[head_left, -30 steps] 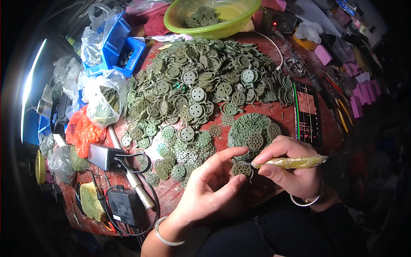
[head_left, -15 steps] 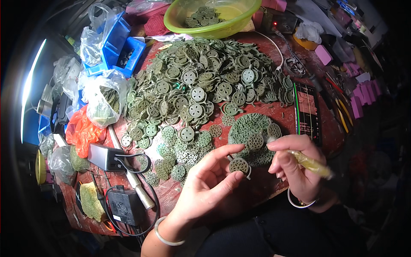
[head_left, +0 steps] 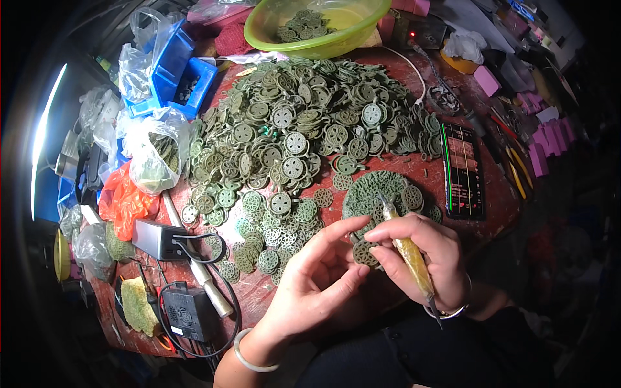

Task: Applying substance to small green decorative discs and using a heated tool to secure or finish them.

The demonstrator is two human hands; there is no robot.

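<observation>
Nearest, a pale bangle (head_left: 240,352) circles the left wrist. The left hand (head_left: 320,281) is curled, its index finger extended, with a small round olive-green openwork disc (head_left: 365,253) pinched near the thumb. The right hand (head_left: 427,258) closes round a slim tool with a yellow wrapped handle (head_left: 411,253), its pale tip angled away from the body; the right thumb and fingertips meet the disc's edge, though whether they grip it cannot be told. To the left on the red, worn tabletop (head_left: 501,194) sit a black box-shaped device (head_left: 187,313) and, beyond it, a grey rectangular box (head_left: 155,238). Just past the hands lies a round green rough-textured pad (head_left: 367,193), with openwork discs on it. Flat green openwork discs (head_left: 275,239) spread to its left; a phone with a lit screen (head_left: 463,171) lies to its right. Farther off rises a large heap of round dull-green looped pieces (head_left: 297,116), and behind it stands a translucent yellow-green bowl (head_left: 352,40).
</observation>
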